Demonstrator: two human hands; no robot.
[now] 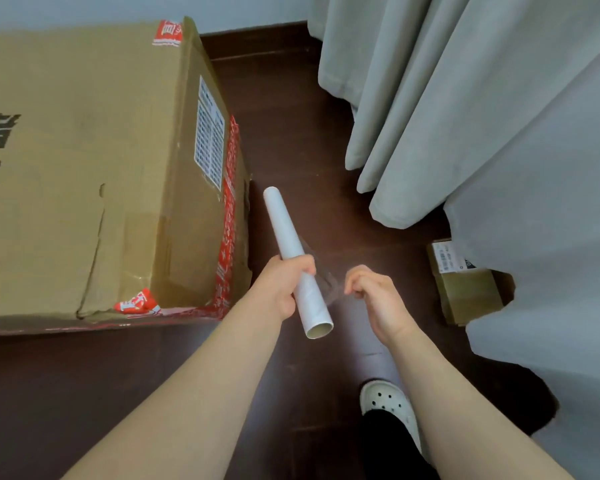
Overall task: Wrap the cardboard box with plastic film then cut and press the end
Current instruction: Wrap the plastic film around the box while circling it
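On the cardboard box [84, 168] at our ten o'clock we read a large dark "R" under a cut-off Chinese character. Its white label [210, 140] and red tape [227, 237] carry print we cannot read. At three o'clock, a small carton [465, 292] bears a barcode label [447, 259], also illegible.

Two boxes [84, 202] [465, 289], one film roll [286, 230]
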